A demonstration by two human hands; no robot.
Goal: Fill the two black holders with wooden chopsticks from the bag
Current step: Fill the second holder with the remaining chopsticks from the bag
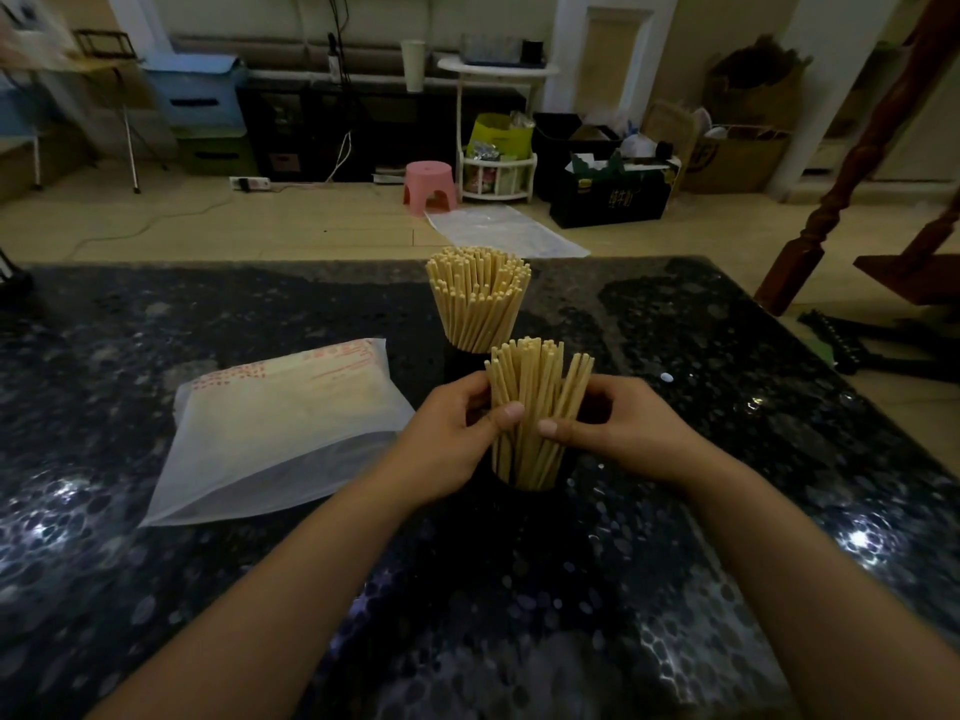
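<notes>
Two hands on one chopstick bundle
Left hand (pixel 457 439) and right hand (pixel 613 428) clasp the chopsticks (pixel 535 407) standing in the near holder (pixel 524 485); far holder's full bundle (pixel 478 298) behind it, bag (pixel 270 433) left of it on the tabletop (pixel 156 589)

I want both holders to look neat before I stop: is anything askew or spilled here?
Nothing has spilled. In the near black holder the wooden chopsticks splay unevenly, a clump leaning right, while both hands, left and right, grip them. The far bundle of chopsticks fans out evenly.
</notes>
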